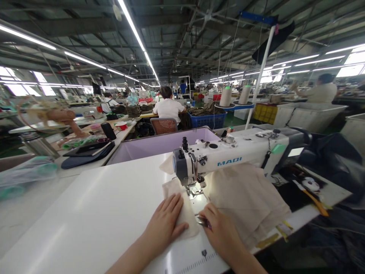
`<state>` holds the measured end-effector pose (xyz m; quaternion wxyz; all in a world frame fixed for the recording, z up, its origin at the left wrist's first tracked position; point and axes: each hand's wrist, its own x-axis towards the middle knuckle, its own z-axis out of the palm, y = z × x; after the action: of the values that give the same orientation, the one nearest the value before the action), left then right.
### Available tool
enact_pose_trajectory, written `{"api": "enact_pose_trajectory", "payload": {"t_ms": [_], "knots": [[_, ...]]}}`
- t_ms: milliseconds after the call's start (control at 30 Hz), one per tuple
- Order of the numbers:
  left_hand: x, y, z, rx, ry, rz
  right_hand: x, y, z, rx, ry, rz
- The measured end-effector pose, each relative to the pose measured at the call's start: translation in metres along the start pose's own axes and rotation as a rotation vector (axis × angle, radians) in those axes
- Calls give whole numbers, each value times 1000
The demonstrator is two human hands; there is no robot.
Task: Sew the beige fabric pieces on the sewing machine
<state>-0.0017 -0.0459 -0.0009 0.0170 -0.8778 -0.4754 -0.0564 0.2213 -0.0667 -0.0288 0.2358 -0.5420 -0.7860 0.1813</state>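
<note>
My left hand point(165, 219) lies flat, fingers stretched out, on a narrow beige fabric piece point(190, 224) on the white sewing table. Just right of that piece, my right hand point(218, 224) is closed around small thread snips point(203, 220), their metal blades pointing left; the palm hides part of them. The sewing machine point(228, 156) stands in front of both hands, its presser foot point(196, 191) lit by a lamp just beyond my right fingers. A larger beige cloth point(242, 190) lies under the machine arm, to the right of the needle area.
Behind the table is a lilac bin point(159, 142). Two thread cones point(226, 96) stand on a rack beside a white pole point(261, 76). An orange-handled tool point(316, 201) lies at the right. A co-worker point(168, 106) sits ahead, back turned. A tablet point(89, 149) lies on the left bench.
</note>
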Motion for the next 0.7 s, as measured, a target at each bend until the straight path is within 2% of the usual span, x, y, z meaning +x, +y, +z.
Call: {"api": "enact_pose_trajectory", "payload": {"t_ms": [100,167,267,333,467,533,600,700], "knots": [[-13,15,-9,30,-19,-62,2,1,0,35,22,-19],[-20,25,-10,-11,-119,-82,2,4,-4,42,39,-26],[-16,21,-5,25,-201,-148,2,15,-19,-18,67,23],[1,4,-2,57,-164,-206,2,25,-33,-104,67,77],[43,-34,2,121,91,-292,1,38,-53,-266,27,134],[53,-38,2,130,96,-308,2,43,-55,-294,13,124],[53,-29,1,115,65,-265,4,47,-52,-287,29,98],[41,-1,-4,91,28,-218,7,55,-48,-245,96,56]]}}
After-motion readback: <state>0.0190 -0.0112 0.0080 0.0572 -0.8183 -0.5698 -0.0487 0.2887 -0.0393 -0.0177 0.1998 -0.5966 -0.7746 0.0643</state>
